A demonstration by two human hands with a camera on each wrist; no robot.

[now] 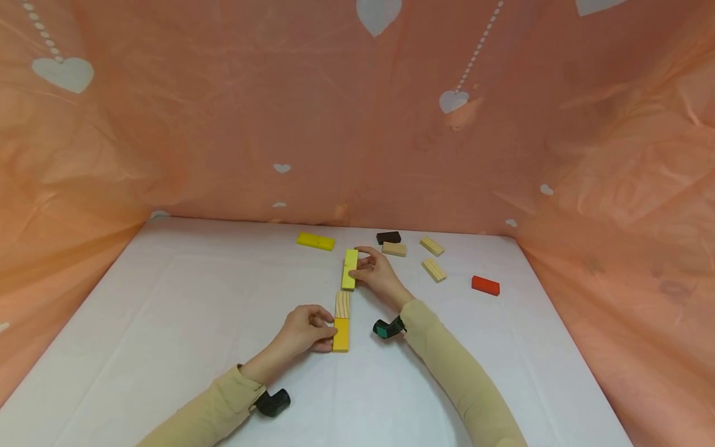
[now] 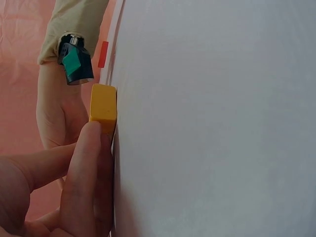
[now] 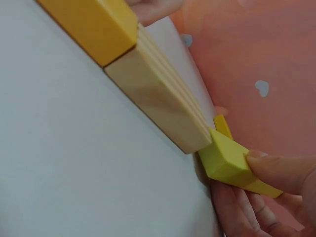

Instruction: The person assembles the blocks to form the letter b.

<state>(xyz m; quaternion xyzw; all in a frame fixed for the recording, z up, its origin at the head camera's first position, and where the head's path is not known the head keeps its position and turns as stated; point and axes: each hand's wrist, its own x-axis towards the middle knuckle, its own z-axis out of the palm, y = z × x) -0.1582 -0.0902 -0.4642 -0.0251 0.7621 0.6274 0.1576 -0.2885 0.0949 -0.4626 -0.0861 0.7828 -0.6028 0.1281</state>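
Observation:
An orange-yellow block (image 1: 341, 336) and a striped natural-wood block (image 1: 342, 305) lie end to end on the white tabletop. My left hand (image 1: 304, 329) touches the orange-yellow block from its left side, and no fingers show on its opposite side in the right wrist view. A yellow-green block (image 3: 232, 160) is pinched by my right hand (image 1: 382, 277), thumb on the near side and the other fingers partly hidden. Its near end is close to the far end of the wood block, at a slight angle. Whether those two touch I cannot tell.
A yellow block (image 1: 315, 241) lies at the back. Right of centre are a dark block (image 1: 388, 237), a tan block (image 1: 394, 249) and two light-wood blocks (image 1: 432, 246). Farther right lies a red block (image 1: 485, 285). A peach curtain (image 1: 251, 124) surrounds the table's back and sides.

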